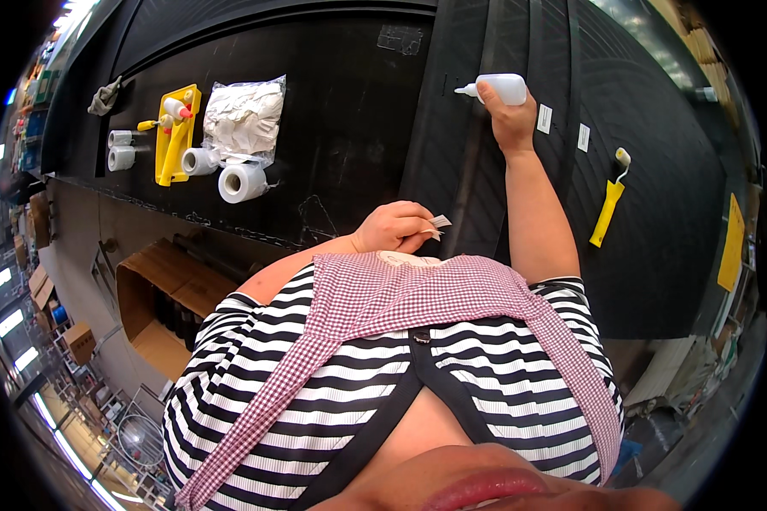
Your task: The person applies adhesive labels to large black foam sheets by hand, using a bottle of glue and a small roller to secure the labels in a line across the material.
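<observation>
My right hand (515, 126) is wrapped round a white squeeze bottle (510, 88), held over long black rubber-like strips (477, 162). The bottle lies sideways in my grip, its narrow nozzle pointing left. Close to my apron, my left hand (394, 226) pinches a few small white paper labels (439, 221) that stick out past the fingertips. Just right of the bottle, a white label (544, 118) lies on the black surface, and another white label (584, 137) is a little further right. A small paint roller (608, 213) with a yellow handle rests to the right of my right forearm.
At the left of the black table stand a yellow tray (185, 162) with a small bottle on it, a clear bag of white pieces (245, 115) and several white rolls (242, 182). A grey cloth (104, 98) lies far left. Below the table edge is an open cardboard box (158, 328).
</observation>
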Motion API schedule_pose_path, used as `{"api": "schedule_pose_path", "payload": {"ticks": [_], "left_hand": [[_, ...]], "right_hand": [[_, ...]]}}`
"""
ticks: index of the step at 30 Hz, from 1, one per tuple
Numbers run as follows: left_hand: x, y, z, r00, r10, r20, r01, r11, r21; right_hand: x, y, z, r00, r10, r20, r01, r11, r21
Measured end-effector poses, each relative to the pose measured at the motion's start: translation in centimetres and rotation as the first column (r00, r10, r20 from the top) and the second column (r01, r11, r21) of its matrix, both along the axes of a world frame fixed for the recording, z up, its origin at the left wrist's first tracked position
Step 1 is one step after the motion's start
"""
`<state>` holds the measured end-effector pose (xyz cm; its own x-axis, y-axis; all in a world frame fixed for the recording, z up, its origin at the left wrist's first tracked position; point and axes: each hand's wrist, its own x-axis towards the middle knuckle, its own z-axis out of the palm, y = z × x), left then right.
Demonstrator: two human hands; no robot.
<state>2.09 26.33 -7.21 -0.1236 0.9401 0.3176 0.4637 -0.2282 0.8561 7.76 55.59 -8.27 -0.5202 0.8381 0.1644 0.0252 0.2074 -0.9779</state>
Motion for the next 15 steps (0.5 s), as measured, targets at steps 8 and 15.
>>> {"api": "schedule_pose_path", "payload": {"ticks": [8, 15], "left_hand": [[0.01, -0.02, 0.07, 1.0, 0.01, -0.002, -0.01, 1.0, -0.003], [0.04, -0.05, -0.1, 1.0, 0.011, -0.009, -0.011, 1.0, 0.003]], "right_hand": [[0.59, -0.33, -0.04, 0.999, 0.049, -0.005, -0.049, 0.999, -0.013], [0.61, -0.91, 0.77, 0.987, 0.115, -0.115, -0.13, 0.982, -0.135]]}}
